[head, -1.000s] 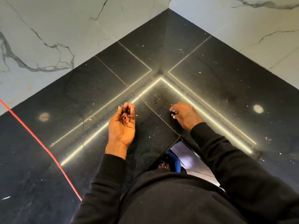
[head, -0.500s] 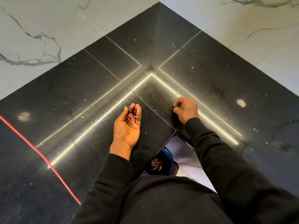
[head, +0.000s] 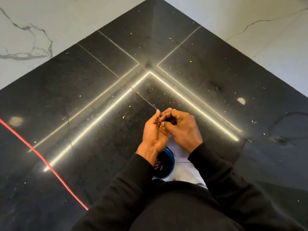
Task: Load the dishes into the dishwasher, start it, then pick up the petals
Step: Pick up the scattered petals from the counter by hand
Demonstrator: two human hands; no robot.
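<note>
Low centre, a blue bowl of petals shows under the left wrist. Just above it, mid-frame, the left hand lies palm up, cupped round more petals. The right hand bunches its fingertips into that palm; whether they pinch any is unclear. Beyond, pale flecks dot the black counter; a red cable crosses lower left.

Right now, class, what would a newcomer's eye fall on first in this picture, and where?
The hands meet at centre: the cupped left hand holds dried reddish petal bits, the right hand pinching at them. Bright light strips form a V on the glossy black stone surface beyond, and a thin red cord slants across its left. A round blue bowl shows below the left wrist.
</note>
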